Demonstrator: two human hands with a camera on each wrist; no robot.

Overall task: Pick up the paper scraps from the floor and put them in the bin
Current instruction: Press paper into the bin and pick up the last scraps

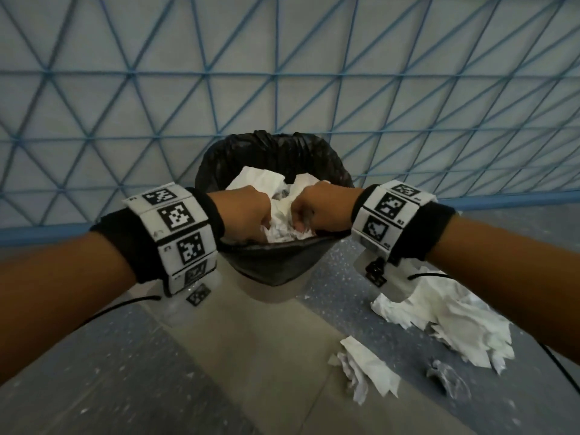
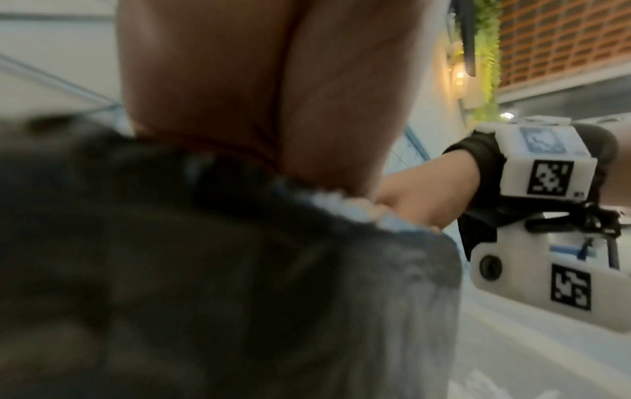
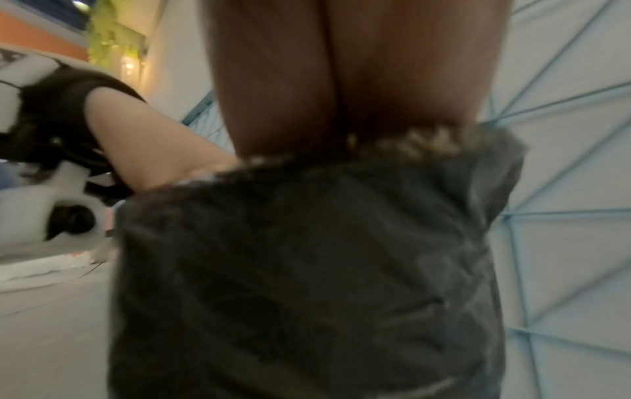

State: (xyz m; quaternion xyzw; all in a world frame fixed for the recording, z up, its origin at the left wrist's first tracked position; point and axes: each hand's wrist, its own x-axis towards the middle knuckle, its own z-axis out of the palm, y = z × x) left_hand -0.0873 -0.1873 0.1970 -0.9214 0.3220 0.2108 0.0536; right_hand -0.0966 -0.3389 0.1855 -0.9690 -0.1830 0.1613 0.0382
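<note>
A bin lined with a black bag [image 1: 266, 262] stands against the wall, with white paper inside. Over its mouth, my left hand [image 1: 251, 215] and right hand [image 1: 317, 211] meet knuckle to knuckle, and both grip one crumpled wad of white paper scraps [image 1: 282, 222] with curled fingers. In the left wrist view the black bag [image 2: 221, 270] fills the lower frame, with my right hand [image 2: 430, 194] at its rim. The right wrist view shows the bag [image 3: 307, 270] and my left hand [image 3: 153, 156]; the fingers are hidden in both wrist views.
On the floor to the right lie a large pile of white paper scraps [image 1: 448, 321], a smaller white scrap [image 1: 367, 368] and a grey crumpled piece [image 1: 445, 378]. A wall with blue triangular lines [image 1: 282, 73] rises behind the bin.
</note>
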